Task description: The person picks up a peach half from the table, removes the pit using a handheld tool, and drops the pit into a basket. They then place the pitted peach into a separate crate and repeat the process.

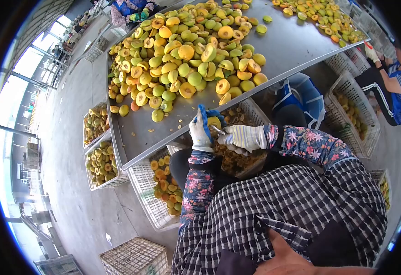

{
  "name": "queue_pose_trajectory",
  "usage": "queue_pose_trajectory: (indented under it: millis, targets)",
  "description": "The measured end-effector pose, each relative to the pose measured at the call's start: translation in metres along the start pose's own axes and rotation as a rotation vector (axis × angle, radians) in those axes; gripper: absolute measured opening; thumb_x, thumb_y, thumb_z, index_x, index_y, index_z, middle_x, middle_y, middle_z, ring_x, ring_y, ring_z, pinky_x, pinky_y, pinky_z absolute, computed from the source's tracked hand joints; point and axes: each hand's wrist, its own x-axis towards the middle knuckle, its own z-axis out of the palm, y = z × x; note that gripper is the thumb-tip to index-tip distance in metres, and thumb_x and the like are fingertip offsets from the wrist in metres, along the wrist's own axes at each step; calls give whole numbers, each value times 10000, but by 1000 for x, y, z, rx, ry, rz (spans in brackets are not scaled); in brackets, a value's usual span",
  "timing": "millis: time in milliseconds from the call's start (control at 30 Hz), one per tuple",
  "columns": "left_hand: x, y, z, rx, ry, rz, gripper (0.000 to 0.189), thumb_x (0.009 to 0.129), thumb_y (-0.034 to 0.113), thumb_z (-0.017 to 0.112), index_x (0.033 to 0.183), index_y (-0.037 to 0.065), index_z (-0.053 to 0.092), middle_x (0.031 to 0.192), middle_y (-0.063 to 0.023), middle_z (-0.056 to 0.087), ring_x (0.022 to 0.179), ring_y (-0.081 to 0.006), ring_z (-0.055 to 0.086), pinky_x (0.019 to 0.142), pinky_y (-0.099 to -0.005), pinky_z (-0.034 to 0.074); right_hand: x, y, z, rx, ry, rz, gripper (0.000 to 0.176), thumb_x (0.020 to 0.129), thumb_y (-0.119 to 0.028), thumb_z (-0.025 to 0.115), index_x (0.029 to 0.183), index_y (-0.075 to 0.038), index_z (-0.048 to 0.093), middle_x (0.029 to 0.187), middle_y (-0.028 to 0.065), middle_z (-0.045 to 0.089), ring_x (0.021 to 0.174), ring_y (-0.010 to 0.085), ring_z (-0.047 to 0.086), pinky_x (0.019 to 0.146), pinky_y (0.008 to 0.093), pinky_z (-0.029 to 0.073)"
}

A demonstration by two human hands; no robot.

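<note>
My left hand (201, 133), in a white glove with blue-coated fingers, is closed around a yellow peach half (214, 122) just beyond the metal table's near edge. My right hand (244, 138), in a striped white glove, grips a small metal pitting tool (218, 130). The tool's shaft points at the peach half; its tip is hidden against the fruit. Below both hands, a crate (254, 112) holds brownish pits and scraps. Ahead lies a large heap of halved peaches (186, 55) on the metal table (292, 48).
A white crate of peach halves (141, 192) stands by my left knee, with more filled crates (102, 164) farther left. At right are a blue-lined container (308, 94) and another fruit crate (349, 114). Co-workers (395, 87) sit at the right and across the table.
</note>
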Motion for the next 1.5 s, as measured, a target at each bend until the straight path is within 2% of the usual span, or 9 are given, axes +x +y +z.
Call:
queue_pose_trajectory:
  millis: [67,333,600,767,933,967,1033,1333,1500]
  targets:
    - [-3,1,3,-9,16,124,530,1001,428,468,934,-79,608,837,-191,664,710,-295,683,641,-390,582,-4,-8,8,180,-6,61,180,930,-316,598,1007,-160,553,639,-26,495,425,122,478,364,279,372]
    - [-10,13,7,84,-244,196,481,1011,383,462,910,-64,606,797,-156,654,693,-270,676,633,-373,594,-12,-14,-1,552,-297,178,226,968,-384,545,857,-188,519,584,-69,430,423,69,403,390,231,254]
    - [12,-10,4,-285,26,26,412,966,414,548,942,10,622,858,-128,656,751,-301,666,660,-437,581,-26,-9,-2,-17,-73,-62,303,943,-361,558,1060,-82,544,614,-6,501,461,106,497,420,277,401]
    - [9,1,-24,-615,65,-45,420,944,463,561,947,47,619,899,-124,651,841,-335,628,798,-520,531,-39,10,-18,-971,101,-225,426,967,-395,511,1115,4,526,844,248,637,857,425,630,740,452,490]
    - [-34,49,-97,275,367,475,242,987,205,540,1020,-9,647,878,-84,685,768,-163,654,700,-264,540,-60,20,-18,-1281,179,-63,405,963,-331,492,1220,-23,433,722,216,634,710,402,639,629,468,502]
    - [-54,74,-101,209,417,238,198,965,148,561,1020,-16,658,889,-75,688,803,-153,651,708,-261,524,-64,21,-18,-1280,174,-56,422,957,-322,499,1244,-22,421,720,217,632,703,400,637,624,470,501]
    - [-70,92,-131,1107,596,263,312,920,302,623,1037,18,673,910,-102,693,841,-226,657,755,-332,502,-73,16,-18,-1294,160,-32,436,942,-295,515,1299,-69,407,761,197,647,704,385,637,622,466,503]
    - [19,77,-54,1405,127,539,341,864,320,619,1099,79,670,1060,-167,662,978,-346,630,869,-402,491,-74,13,-16,-1256,199,-61,501,922,-252,530,1392,-129,404,769,186,652,714,370,643,647,460,516]
    - [107,39,40,1643,-105,81,593,933,525,451,1151,12,652,1143,-213,655,1105,-349,611,947,-437,461,-78,12,-17,-1259,196,-1,542,924,-231,497,1427,-73,370,799,181,652,743,364,644,674,444,508]
